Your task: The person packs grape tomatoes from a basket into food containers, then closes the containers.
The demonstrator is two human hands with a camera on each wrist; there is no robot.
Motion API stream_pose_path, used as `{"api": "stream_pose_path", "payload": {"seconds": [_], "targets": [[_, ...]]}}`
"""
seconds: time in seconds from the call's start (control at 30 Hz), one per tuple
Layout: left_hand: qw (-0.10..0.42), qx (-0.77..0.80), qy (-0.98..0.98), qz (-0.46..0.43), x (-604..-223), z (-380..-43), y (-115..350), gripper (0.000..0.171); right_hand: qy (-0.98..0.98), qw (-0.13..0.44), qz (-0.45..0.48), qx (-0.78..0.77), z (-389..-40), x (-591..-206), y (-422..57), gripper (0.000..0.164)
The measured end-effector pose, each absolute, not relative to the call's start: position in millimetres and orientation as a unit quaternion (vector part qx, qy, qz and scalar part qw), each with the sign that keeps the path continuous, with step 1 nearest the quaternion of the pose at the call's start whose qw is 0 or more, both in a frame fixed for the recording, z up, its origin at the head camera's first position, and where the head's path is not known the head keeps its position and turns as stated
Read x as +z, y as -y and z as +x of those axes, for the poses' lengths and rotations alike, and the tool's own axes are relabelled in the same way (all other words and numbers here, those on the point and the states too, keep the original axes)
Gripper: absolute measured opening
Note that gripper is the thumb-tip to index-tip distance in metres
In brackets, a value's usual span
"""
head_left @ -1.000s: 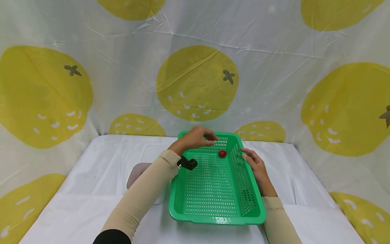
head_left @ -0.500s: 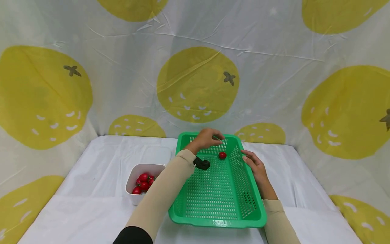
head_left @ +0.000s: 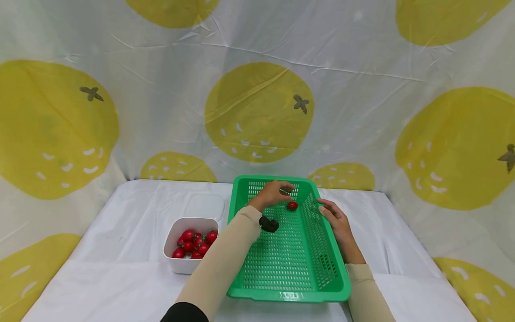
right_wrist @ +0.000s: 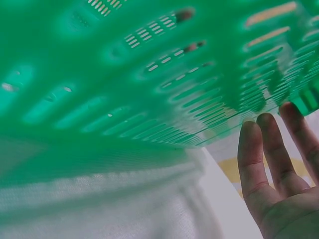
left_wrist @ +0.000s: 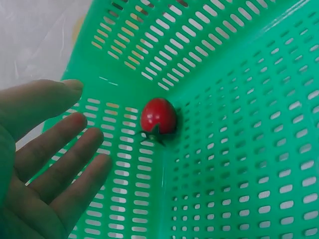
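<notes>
A single red cherry tomato with a green stem end lies in the far right corner of the green perforated basket. Reaching over the basket's left side, my left hand hangs inside it, just left of the tomato. In the left wrist view its thumb and fingers are spread, with a gap between them and the tomato. My right hand rests at the basket's right rim. Its nearly straight fingers reach up to the outer wall in the right wrist view, where the thumb is hidden.
Left of the basket stands a white container with several cherry tomatoes in it, partly covered by the left sleeve. Behind that lies a translucent lid. A white cloth covers the table; a lemon-patterned curtain surrounds it.
My left hand has moved right and then lower into the basket, closer to the tomato. The arm's shift has uncovered the container of tomatoes. My right hand has stayed at the rim.
</notes>
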State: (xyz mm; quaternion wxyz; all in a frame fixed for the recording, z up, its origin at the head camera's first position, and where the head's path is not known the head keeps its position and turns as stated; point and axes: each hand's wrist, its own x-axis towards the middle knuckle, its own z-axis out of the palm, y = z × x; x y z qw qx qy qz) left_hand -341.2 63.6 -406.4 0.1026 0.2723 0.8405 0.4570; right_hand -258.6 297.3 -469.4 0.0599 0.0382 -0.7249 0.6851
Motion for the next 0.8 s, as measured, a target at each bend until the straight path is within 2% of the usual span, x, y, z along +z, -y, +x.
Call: {"api": "stream_pose_path", "payload": {"seconds": [0.23, 0.6, 0.8], "targets": [[0.118, 0.449, -0.844, 0.27, -414, -344, -65, 0.039, 0.72, 0.06, 0.046, 0.69, -258, -470, -298, 0.042], [0.161, 0.36, -0.863, 0.315, -421, -344, -72, 0.039, 0.729, 0.066, 0.04, 0.68, -258, -472, -300, 0.043], [0.162, 0.343, -0.87, 0.316, -422, -341, -74, 0.038, 0.724, 0.062, 0.039, 0.686, -260, -471, -298, 0.041]]}}
